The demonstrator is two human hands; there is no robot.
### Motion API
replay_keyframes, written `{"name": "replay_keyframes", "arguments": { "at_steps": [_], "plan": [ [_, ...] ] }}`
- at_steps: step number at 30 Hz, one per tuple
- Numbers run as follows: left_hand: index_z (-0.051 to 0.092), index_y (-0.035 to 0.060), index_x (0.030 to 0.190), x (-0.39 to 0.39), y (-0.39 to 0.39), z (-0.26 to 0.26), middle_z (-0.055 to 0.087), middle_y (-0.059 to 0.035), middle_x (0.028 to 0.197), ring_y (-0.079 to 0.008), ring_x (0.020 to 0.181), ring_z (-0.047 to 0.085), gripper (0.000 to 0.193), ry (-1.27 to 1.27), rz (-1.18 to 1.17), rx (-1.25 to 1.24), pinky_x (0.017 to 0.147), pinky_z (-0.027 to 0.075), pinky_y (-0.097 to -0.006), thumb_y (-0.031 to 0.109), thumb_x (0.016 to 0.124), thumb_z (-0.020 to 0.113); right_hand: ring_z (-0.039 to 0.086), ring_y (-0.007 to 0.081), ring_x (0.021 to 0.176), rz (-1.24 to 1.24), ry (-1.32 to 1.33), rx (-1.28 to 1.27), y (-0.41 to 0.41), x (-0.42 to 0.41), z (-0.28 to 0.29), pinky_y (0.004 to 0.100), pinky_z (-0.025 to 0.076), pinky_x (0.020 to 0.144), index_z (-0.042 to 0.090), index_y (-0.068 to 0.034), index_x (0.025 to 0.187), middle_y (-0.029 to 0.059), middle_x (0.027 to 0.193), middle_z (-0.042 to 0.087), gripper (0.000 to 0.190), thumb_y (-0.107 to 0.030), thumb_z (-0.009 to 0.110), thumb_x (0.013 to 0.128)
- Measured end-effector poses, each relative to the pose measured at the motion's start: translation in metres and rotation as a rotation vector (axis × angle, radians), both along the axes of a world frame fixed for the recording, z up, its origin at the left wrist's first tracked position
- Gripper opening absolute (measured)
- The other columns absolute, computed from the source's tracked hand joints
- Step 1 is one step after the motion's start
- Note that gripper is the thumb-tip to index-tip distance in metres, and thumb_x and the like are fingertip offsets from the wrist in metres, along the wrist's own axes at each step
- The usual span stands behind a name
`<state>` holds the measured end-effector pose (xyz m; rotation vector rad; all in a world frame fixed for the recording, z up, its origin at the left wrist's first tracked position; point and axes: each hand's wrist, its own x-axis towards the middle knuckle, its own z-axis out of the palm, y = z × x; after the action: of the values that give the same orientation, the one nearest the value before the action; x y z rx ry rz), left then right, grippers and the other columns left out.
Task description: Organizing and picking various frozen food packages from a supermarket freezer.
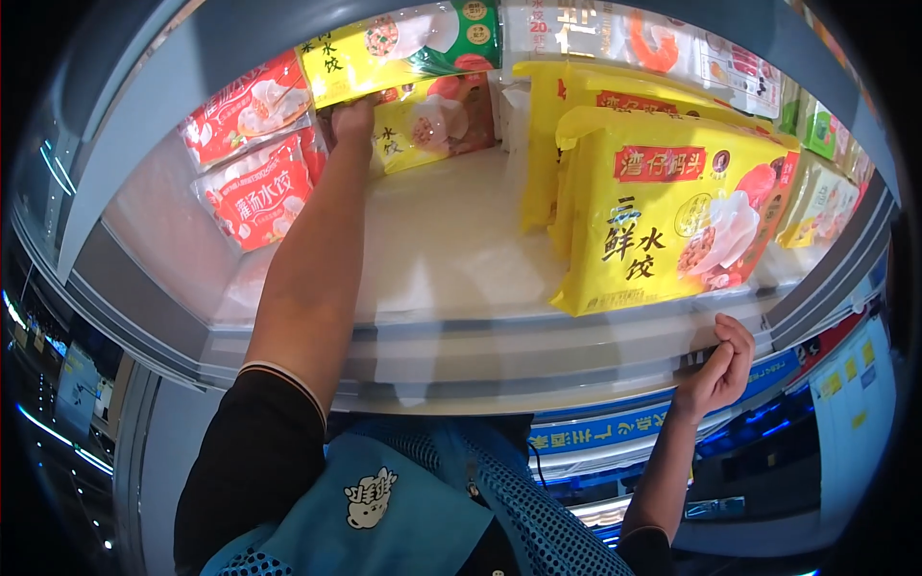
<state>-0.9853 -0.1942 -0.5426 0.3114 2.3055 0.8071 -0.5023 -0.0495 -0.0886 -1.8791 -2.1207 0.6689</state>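
My left arm reaches deep into a display freezer, and my left hand [353,119] is at the back wall of packets. Its fingers are hidden behind a yellow-and-green dumpling bag [403,50], so their grip cannot be seen. Just right of that hand stands a yellow-and-red dumpling bag [446,119]. To its left are two red-and-white dumpling bags, an upper one [248,108] and a lower one [259,191]. My right hand [724,371] is by the freezer's front rim [504,360], fingers curled in, nothing visible in them. Above it leans a large yellow dumpling bag [670,237].
More yellow bags [540,158] stand behind the large one. White bags with a shrimp picture [648,36] line the back right. Green-and-white packets [821,194] stand at the far right. Frosty white freezer floor [439,237] shows between the bag groups. A blue printed strip [598,432] runs below the rim.
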Motion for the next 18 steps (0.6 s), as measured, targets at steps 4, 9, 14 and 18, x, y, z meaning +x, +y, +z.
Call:
{"name": "replay_keyframes", "arguments": {
  "at_steps": [4,9,14,18],
  "plan": [
    [0.059,-0.0007,0.136,0.039,0.026,0.074,0.071,-0.0178,0.132,-0.0308,0.12,0.068,0.067,-0.149,0.124,-0.006,0.101,0.05,-0.0401,0.024,0.081,0.087,0.067,0.029,0.101,0.001,0.008,0.003,-0.001,0.006,0.005,0.0383,0.051,0.092,0.067,0.005,0.099,0.0174,0.108,0.071,0.023,-0.001,0.045,0.098],
    [0.052,-0.0031,0.128,0.063,0.042,0.132,0.071,-0.0195,0.121,-0.0336,0.115,0.069,0.066,0.312,-0.126,-0.472,0.099,0.052,-0.0403,0.025,0.08,0.087,0.067,0.0276,0.102,0.024,0.023,0.001,0.001,0.001,0.004,0.0374,0.051,0.093,0.069,0.005,0.101,0.0164,0.109,0.072,0.023,0.0,0.046,0.097],
    [0.047,-0.0034,0.127,0.062,0.031,0.149,0.07,-0.019,0.119,-0.0315,0.107,0.071,0.074,-0.076,0.026,-0.138,0.094,0.056,-0.0408,0.022,0.074,0.092,0.067,0.0276,0.102,0.046,0.051,0.0,0.001,0.002,0.004,0.0369,0.051,0.093,0.069,0.004,0.101,0.0161,0.109,0.073,0.023,0.002,0.046,0.097],
    [0.042,-0.0033,0.134,0.07,0.046,0.165,0.069,-0.0187,0.12,-0.027,0.107,0.071,0.086,-0.363,0.02,0.041,0.09,0.06,-0.0389,0.016,0.069,0.096,0.067,0.027,0.1,0.037,0.035,0.021,0.001,0.006,0.011,0.0362,0.052,0.092,0.069,0.004,0.1,0.0156,0.108,0.073,0.023,0.002,0.046,0.097]
  ]
}}
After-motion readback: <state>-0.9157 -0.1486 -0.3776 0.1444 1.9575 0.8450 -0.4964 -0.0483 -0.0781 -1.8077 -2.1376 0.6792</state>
